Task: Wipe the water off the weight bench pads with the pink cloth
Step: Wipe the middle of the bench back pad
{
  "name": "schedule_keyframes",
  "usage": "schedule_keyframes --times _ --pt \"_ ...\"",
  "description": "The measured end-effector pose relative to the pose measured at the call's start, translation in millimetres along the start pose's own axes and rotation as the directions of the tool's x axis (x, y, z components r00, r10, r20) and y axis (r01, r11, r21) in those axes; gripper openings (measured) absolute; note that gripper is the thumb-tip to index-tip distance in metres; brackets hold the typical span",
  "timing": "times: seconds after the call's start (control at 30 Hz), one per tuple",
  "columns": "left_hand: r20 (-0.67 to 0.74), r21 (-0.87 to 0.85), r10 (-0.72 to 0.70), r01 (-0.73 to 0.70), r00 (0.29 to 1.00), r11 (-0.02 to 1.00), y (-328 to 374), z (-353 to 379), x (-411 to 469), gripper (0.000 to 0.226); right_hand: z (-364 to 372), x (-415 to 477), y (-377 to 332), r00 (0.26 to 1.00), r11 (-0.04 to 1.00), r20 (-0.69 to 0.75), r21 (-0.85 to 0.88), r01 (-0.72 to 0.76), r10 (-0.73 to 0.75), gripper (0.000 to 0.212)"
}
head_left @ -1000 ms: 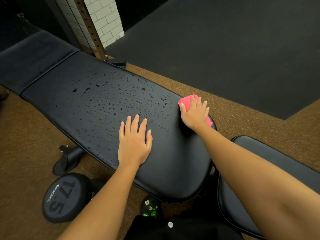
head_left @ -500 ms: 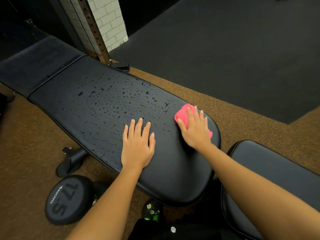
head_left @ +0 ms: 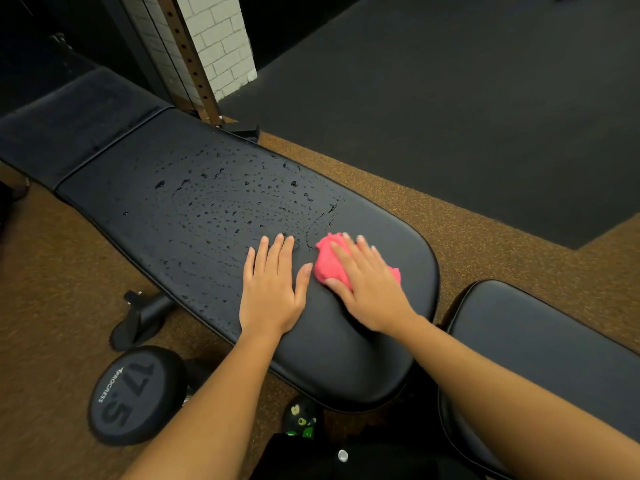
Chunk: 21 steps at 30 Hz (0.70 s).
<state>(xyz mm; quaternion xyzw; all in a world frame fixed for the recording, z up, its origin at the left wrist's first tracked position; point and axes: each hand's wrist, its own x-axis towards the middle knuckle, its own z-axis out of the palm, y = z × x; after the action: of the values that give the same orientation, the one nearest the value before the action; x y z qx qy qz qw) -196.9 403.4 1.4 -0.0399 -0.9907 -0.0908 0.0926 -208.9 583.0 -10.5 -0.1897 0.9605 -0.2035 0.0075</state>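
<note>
The long black back pad (head_left: pixel 194 216) of the weight bench runs from upper left to lower right, and water droplets cover its middle. My right hand (head_left: pixel 367 282) presses flat on the bunched pink cloth (head_left: pixel 329 261) near the pad's right end, fingers straight. Just left of it, my left hand (head_left: pixel 273 289) lies flat on the pad with fingers together. The strip of pad to the right of the cloth looks dry. The separate seat pad (head_left: pixel 540 341) sits at the lower right, with my right forearm crossing over it.
A black 17.5 dumbbell (head_left: pixel 135 393) lies on the brown floor under the pad's near edge, beside a bench foot (head_left: pixel 142 317). A rack upright (head_left: pixel 190 60) and a white brick column (head_left: pixel 221 39) stand behind. Black floor matting (head_left: pixel 450 98) fills the far right.
My right hand slid the pink cloth from the pad's far right edge toward the middle, close to my left hand. The left hand stayed flat on the pad.
</note>
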Motion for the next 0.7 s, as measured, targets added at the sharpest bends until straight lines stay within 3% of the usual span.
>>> schedule_keyframes --times 0.13,0.2,0.27,0.43,0.53,0.7 --pt "0.008 0.005 -0.001 0.001 1.000 1.000 0 0 1 0.072 -4 22 17 0.954 0.954 -0.012 0.008 -0.299 0.300 0.066" --pt "0.012 0.008 0.001 -0.001 1.000 1.000 1 0 1 0.072 -2 35 7 0.927 0.928 -0.021 0.007 -0.374 0.374 0.064" --pt "0.008 -0.003 0.003 -0.003 1.000 1.000 1 0 1 0.073 2 41 -10 0.944 0.944 -0.032 0.012 -0.329 0.329 0.065" --pt "-0.050 -0.035 0.019 -0.020 0.999 0.999 0 -2 0 0.067 8 21 -37 0.999 0.999 0.019 -0.004 0.044 -0.044 0.068" --pt "-0.050 -0.044 0.007 -0.009 0.999 0.999 1 -3 0 0.067 7 14 -16 0.995 0.995 0.029 -0.021 0.100 -0.099 0.070" --pt "-0.016 -0.048 0.007 -0.008 1.000 0.999 2 -2 0 0.068 -8 36 21 0.964 0.964 -0.014 0.013 -0.266 0.267 0.068"
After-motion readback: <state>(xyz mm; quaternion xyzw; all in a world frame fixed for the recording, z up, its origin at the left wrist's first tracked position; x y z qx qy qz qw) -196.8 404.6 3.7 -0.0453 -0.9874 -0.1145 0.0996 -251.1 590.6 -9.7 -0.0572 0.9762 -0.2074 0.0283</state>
